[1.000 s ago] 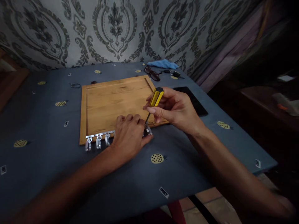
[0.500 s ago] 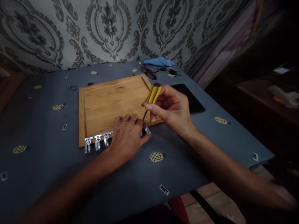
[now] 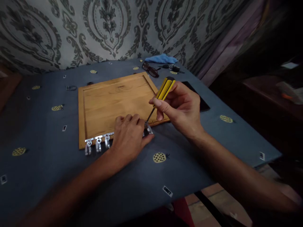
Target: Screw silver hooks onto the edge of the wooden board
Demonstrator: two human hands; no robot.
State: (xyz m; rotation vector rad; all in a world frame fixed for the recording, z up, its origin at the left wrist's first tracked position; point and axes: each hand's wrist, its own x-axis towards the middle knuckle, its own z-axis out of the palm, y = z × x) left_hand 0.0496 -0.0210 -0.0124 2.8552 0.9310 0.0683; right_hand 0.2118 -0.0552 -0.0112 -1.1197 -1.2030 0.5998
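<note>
A wooden board (image 3: 113,104) with a raised frame lies flat on the table. Along its near edge runs a silver metal hook rail (image 3: 98,139) with several hooks hanging over the side. My left hand (image 3: 128,134) presses down over the rail and grips it, thumb along the near side, covering its middle part. In my right hand (image 3: 184,112) is a yellow and black screwdriver (image 3: 165,90), pinched by the handle between thumb and fingers. It leans to the right, and its tip meets the rail's right end, just beyond my left fingers.
Dark glasses (image 3: 151,69), a set of keys (image 3: 174,68) and a blue cloth (image 3: 161,58) lie at the back of the table (image 3: 47,151). A black flat panel (image 3: 204,105) sits partly behind my right hand. Behind the board's left side is a small ring-like item (image 3: 71,88).
The screwdriver handle has tilted further to the right, and my right hand has shifted right with it. The tip stays by the rail's right end. My left hand keeps its place.
</note>
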